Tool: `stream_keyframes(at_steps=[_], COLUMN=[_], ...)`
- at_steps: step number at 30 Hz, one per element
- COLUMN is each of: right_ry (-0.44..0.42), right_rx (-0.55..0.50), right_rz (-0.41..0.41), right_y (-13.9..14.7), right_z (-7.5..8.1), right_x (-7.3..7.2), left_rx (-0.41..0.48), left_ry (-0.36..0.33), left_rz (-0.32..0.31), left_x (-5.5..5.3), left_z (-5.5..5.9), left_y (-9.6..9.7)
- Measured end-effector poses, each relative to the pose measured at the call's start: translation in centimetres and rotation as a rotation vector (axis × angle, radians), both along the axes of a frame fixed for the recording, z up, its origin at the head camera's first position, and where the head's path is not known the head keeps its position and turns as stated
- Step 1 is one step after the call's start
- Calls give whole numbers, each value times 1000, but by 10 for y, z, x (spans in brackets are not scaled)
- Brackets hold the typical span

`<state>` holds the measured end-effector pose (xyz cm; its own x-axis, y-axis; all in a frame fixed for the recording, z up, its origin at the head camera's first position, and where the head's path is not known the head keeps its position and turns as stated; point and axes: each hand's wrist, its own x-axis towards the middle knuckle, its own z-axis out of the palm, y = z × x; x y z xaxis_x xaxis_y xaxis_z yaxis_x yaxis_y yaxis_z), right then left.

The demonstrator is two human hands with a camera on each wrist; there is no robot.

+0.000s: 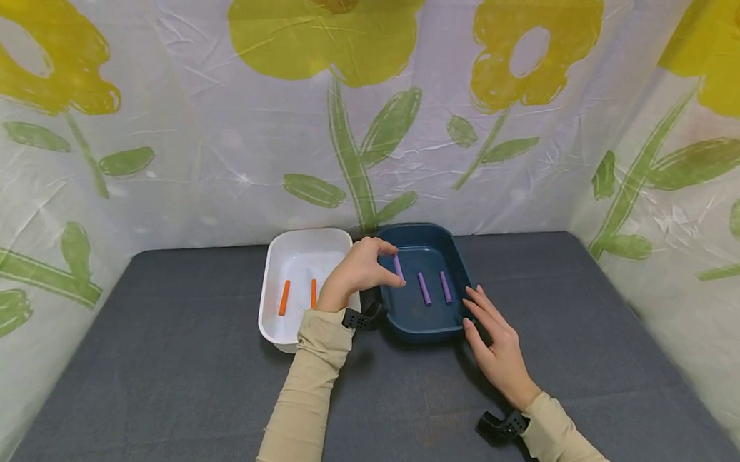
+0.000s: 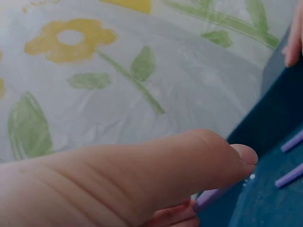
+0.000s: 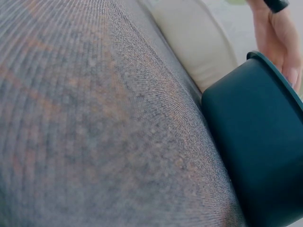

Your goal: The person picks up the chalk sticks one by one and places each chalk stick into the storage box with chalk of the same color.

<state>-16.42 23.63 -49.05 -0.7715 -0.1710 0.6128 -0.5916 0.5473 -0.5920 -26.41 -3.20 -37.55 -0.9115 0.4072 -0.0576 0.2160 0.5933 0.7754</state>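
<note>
My left hand [image 1: 355, 269] pinches a purple chalk-like stick [image 1: 398, 266] between thumb and fingers, over the left part of a dark blue tub [image 1: 425, 334]. In the left wrist view the thumb covers most of this stick [image 2: 207, 198]. Inside the tub lie two more purple sticks, one left [image 1: 424, 289] and one right [image 1: 446, 288], side by side. My right hand [image 1: 500, 356] has its fingers extended, with the fingertips at the tub's right front rim. From the right wrist, the tub's outer wall [image 3: 255, 142] shows.
A white tub [image 1: 303, 250] stands just left of the dark blue one and holds orange sticks [image 1: 284, 298], partly hidden behind my left hand. Both tubs are near the back of a table under dark grey cloth [image 1: 162, 389]. Flower-printed sheeting [image 1: 222, 148] hangs behind and at the sides.
</note>
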Motion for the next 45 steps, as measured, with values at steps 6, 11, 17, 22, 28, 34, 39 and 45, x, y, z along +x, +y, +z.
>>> stream_keyframes(at_steps=[6,11,17,22,28,34,39,45], right_ry=[-10,-12,-6,-3,1,-4,-4,-14], right_rx=[5,11,6,-1,-3,-1,-5,2], right_rz=[-4,-11,-4,4,1,3,7,1], right_y=[0,1,0,-1,0,0,-1,-1], right_z=[1,1,1,1,1,3,3,3], right_x=[0,0,0,0,0,1,1,1], left_rx=[-16,-51,-124,-180,-249,-312,-400,-476], left_ry=[9,25,49,77,78,60,56,36], left_rz=[19,36,49,34,4,-15,-30,-31], left_x=[-9,-15,-20,-20,-18,-18,-20,-20], left_z=[-15,-25,-35,-40,-39,-33,-28,-24], left_y=[10,20,26,28,31,34,41,50])
